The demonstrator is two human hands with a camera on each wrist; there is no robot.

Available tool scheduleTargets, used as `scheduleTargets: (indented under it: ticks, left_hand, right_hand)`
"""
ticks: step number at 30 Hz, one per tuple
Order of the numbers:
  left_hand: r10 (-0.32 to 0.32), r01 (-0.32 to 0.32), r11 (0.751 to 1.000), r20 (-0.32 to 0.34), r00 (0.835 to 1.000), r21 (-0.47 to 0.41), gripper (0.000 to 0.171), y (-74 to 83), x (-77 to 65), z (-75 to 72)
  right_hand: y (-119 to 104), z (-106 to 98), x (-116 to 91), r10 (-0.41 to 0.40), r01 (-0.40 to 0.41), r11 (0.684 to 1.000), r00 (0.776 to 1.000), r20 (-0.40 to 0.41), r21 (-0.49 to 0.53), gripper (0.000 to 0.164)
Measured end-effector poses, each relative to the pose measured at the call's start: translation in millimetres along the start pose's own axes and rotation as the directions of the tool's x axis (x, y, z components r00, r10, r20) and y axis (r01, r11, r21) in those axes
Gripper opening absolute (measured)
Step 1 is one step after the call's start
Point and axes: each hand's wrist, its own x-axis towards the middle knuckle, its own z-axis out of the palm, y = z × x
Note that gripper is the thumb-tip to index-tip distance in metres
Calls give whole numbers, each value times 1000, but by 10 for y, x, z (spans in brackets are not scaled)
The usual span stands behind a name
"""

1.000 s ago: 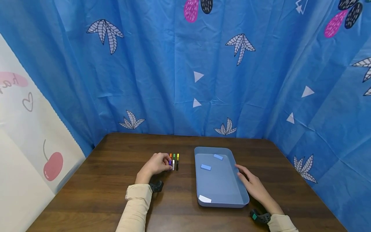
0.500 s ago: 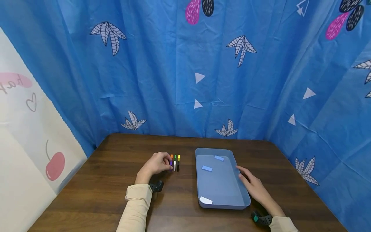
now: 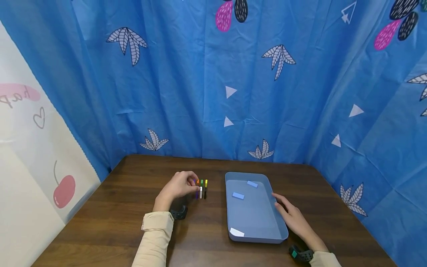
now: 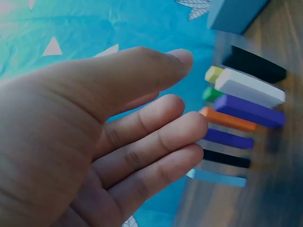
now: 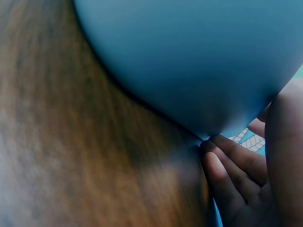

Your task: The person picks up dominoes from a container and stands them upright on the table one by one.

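Small rectangular blocks stand upright in a tight group left of centre: a white block (image 3: 201,192), a black block (image 3: 205,193), a yellow block (image 3: 206,183), a green block (image 4: 209,94) and an orange block (image 4: 232,119). My left hand (image 3: 178,185) is just left of them, with nothing visible between thumb and fingers. In the left wrist view a purple block (image 4: 251,111) stands near its fingertips, in line with the white one. At the right side of a blue-grey tray (image 3: 255,218), my right hand (image 3: 295,218) touches the wall with extended fingers.
Inside the tray lie two light blue blocks, a front one (image 3: 238,195) and a back one (image 3: 252,184). A white patch (image 3: 237,232) shows at its near left corner. Another black block (image 4: 227,158) and a light blue block (image 4: 220,178) stand in the group. A blue curtain (image 3: 186,74) hangs behind the table.
My left hand has risen slightly from the purple block, which stays standing in the group. My right hand keeps its place at the tray. The head view has tilted up a little.
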Motion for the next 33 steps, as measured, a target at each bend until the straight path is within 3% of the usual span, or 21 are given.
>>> scheduleTargets:
  ticks: [17, 33]
  left_hand:
    - [169, -169, 985, -4, 986, -30, 20, 316, -4, -110]
    - [252, -246, 967, 104, 962, -64, 20, 657, -16, 13]
  right_hand:
    - [10, 23, 3, -10, 10, 1000, 1000, -14, -4, 51]
    - [4, 31, -1, -10, 10, 1000, 1000, -22, -17, 51]
